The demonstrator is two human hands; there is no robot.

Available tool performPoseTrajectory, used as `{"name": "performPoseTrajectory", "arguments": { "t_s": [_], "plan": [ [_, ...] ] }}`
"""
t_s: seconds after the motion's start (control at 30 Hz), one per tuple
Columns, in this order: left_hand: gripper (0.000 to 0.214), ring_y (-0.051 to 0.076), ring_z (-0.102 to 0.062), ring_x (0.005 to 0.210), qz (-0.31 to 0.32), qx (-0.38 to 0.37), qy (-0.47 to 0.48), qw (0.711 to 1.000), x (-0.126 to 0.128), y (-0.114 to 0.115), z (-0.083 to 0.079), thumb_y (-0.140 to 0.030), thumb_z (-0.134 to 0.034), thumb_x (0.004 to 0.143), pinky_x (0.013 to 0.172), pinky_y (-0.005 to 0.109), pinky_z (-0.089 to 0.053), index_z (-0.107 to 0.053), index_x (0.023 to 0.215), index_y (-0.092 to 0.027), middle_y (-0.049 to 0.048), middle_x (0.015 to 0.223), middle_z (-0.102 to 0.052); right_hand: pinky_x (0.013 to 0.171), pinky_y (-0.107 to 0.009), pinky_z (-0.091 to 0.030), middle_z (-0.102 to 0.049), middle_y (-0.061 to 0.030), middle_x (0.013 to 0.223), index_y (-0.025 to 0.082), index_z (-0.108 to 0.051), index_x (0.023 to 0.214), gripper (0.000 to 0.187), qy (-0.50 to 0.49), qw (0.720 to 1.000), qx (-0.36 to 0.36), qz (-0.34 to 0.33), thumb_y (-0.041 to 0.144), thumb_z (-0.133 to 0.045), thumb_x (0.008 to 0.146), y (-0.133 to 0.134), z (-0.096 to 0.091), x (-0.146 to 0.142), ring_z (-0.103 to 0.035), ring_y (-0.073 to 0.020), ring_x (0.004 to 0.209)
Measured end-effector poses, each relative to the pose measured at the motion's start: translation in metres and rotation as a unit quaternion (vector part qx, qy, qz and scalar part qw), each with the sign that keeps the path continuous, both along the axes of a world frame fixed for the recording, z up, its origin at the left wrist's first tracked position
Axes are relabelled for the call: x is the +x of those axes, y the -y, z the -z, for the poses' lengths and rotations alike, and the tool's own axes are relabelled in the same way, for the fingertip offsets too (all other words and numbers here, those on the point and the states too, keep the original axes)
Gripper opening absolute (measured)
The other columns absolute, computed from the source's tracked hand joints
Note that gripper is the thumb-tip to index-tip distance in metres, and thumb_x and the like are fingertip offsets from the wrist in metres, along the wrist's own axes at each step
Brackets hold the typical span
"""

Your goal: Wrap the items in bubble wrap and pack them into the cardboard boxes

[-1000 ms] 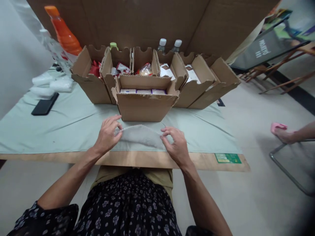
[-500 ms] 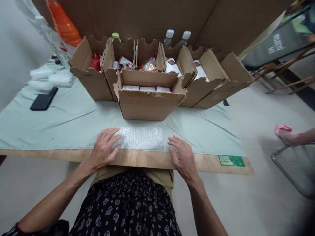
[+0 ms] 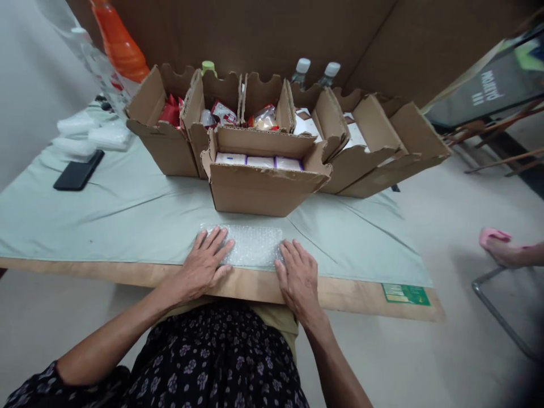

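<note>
Near the front edge of the surface [image 3: 348, 294], a rectangular sheet of bubble wrap [image 3: 255, 243] lay flat on a pale green cloth [image 3: 127, 235], just before the nearest cardboard box [image 3: 255, 190]. The left hand [image 3: 206, 262] rested over the sheet's left end, its grip wide and fingers spread; the right hand [image 3: 298, 277] touched the right end with its grip similarly relaxed — neither was closed on anything. Judging by this, the laying out was about done, with perhaps a little smoothing left; nothing sat on the sheet, and the white packs [image 3: 260, 162] stood inside the nearest box.

Behind it ran a row of open cardboard boxes [image 3: 164, 152], some holding red packets [image 3: 171, 110] and white cartons [image 3: 306, 124]. To the left were a black phone [image 3: 79, 170], rolls of clear plastic [image 3: 109, 136] and an orange bottle [image 3: 121, 51]; a large cardboard panel [image 3: 238, 34] closed off the back. Beyond the surface's right end — over a pale floor [image 3: 450, 249] — showed another person's foot [image 3: 505, 253] in a pink slipper [image 3: 495, 235].
</note>
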State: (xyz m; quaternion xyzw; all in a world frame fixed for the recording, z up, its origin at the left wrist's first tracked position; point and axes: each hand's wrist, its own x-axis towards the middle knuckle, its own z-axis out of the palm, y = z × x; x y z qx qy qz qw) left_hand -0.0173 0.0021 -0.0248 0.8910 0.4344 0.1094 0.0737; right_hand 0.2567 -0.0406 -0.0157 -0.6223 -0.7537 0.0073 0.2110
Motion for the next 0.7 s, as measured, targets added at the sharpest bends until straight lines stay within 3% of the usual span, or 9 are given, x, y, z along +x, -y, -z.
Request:
{"name": "performPoseTrajectory", "arguments": {
  "t_s": [0.07,0.13,0.23,0.37,0.47,0.6,0.7],
  "plan": [
    [0.048,0.034,-0.031,0.155,-0.016,0.006,0.007,1.0,0.005,0.0,-0.004,-0.035,-0.048,0.103,0.126,0.062,-0.02,-0.048,0.149,-0.021,0.0157,0.164,-0.04,0.111,-0.052,-0.039,-0.061,-0.012,0.148,0.021,-0.054,0.146,0.043,-0.009,1.0,0.007,-0.026,0.028,-0.042,0.106,-0.006,-0.008,-0.02,-0.046,-0.0307,0.145],
    [0.046,0.034,-0.035,0.153,-0.023,0.003,0.008,1.0,0.009,-0.001,-0.007,-0.032,-0.047,0.103,0.125,0.063,-0.021,-0.05,0.148,-0.021,0.0158,0.162,-0.044,0.114,-0.051,-0.038,-0.059,-0.0108,0.151,0.021,-0.056,0.145,0.042,-0.013,0.995,-0.012,-0.097,0.026,-0.043,0.105,-0.014,-0.01,-0.042,-0.046,-0.0291,0.146],
    [0.047,0.033,-0.037,0.152,-0.007,-0.012,0.001,1.0,0.009,-0.004,-0.007,-0.03,-0.045,0.103,0.124,0.062,-0.025,-0.051,0.148,-0.018,0.0166,0.16,-0.046,0.114,-0.052,-0.037,-0.061,-0.0091,0.149,0.023,-0.061,0.14,0.04,-0.016,0.989,-0.038,-0.144,0.025,-0.046,0.103,-0.02,0.0,-0.045,-0.05,-0.0284,0.142],
    [0.043,0.03,-0.04,0.151,0.0,-0.018,0.054,0.998,-0.001,-0.009,-0.007,-0.032,-0.046,0.103,0.123,0.059,-0.029,-0.056,0.144,-0.022,0.0127,0.158,-0.05,0.105,-0.053,-0.043,-0.068,-0.0108,0.138,0.023,-0.069,0.127,0.034,-0.032,0.999,0.005,-0.007,0.028,-0.045,0.104,-0.012,0.012,0.009,-0.054,-0.0314,0.137],
    [0.034,0.03,-0.055,0.137,-0.069,0.028,0.138,0.988,-0.016,-0.016,-0.007,-0.031,-0.05,0.101,0.117,0.056,-0.039,-0.065,0.131,-0.025,0.011,0.14,-0.066,0.102,-0.052,-0.045,-0.068,-0.014,0.136,0.021,-0.067,0.127,0.035,-0.039,0.997,0.036,0.061,0.035,-0.046,0.103,-0.014,0.01,0.037,-0.056,-0.033,0.133],
    [0.033,0.039,-0.055,0.13,-0.21,0.076,0.14,0.965,-0.034,-0.026,-0.005,-0.036,-0.065,0.089,0.11,0.062,-0.042,-0.069,0.118,-0.021,0.0162,0.131,-0.067,0.1,-0.056,-0.045,-0.065,-0.0207,0.139,0.016,-0.064,0.126,0.041,-0.042,0.996,0.016,0.074,0.043,-0.055,0.097,-0.04,0.006,0.02,-0.055,-0.0388,0.132],
    [0.02,0.041,-0.049,0.135,-0.225,0.044,0.142,0.963,-0.031,-0.028,-0.005,-0.033,-0.067,0.082,0.111,0.063,-0.041,-0.07,0.098,-0.021,0.0164,0.135,-0.064,0.098,-0.056,-0.046,-0.065,-0.0213,0.137,0.016,-0.068,0.109,0.026,-0.064,0.997,-0.012,0.039,0.034,-0.056,0.095,-0.053,0.004,-0.001,-0.058,-0.0392,0.128]
  ]
}}
